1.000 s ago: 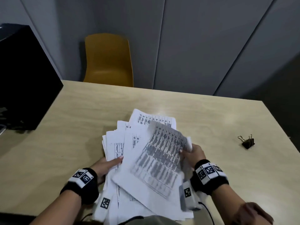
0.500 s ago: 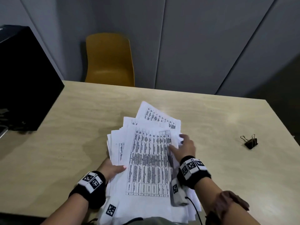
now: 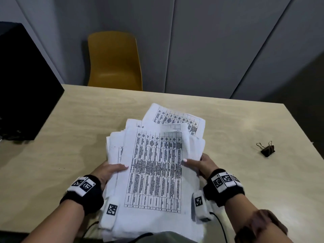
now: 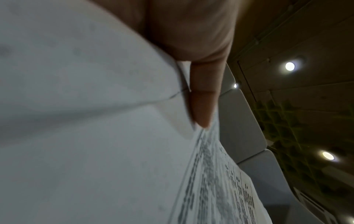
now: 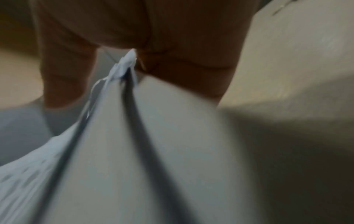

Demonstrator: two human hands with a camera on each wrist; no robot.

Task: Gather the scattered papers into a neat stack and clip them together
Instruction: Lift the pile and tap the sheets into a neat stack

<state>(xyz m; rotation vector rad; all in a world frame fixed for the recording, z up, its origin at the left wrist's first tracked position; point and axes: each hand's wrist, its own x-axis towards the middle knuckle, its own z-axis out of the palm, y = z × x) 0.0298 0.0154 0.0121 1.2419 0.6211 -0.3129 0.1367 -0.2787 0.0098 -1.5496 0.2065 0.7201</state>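
Observation:
A loose stack of white papers (image 3: 156, 169) printed with tables lies before me, its sheets fanned unevenly at the far end. My left hand (image 3: 112, 170) grips the stack's left edge, thumb on top and fingers hidden beneath. My right hand (image 3: 199, 163) grips the right edge the same way. The left wrist view shows a thumb (image 4: 203, 97) pressing on the papers (image 4: 95, 136). Blurred fingers (image 5: 182, 72) pinching the paper edge (image 5: 124, 68) fill the right wrist view. A black binder clip (image 3: 266, 149) lies on the table, far right of the stack.
The light wooden table (image 3: 70, 137) extends to the left and far side. A black box (image 3: 22, 85) stands at the left edge. A yellow chair (image 3: 114, 62) sits behind the table against grey wall panels.
The right hand laid the top sheet on the pile, then shifted to the stack's right edge. Both hands now hold the stack by its sides.

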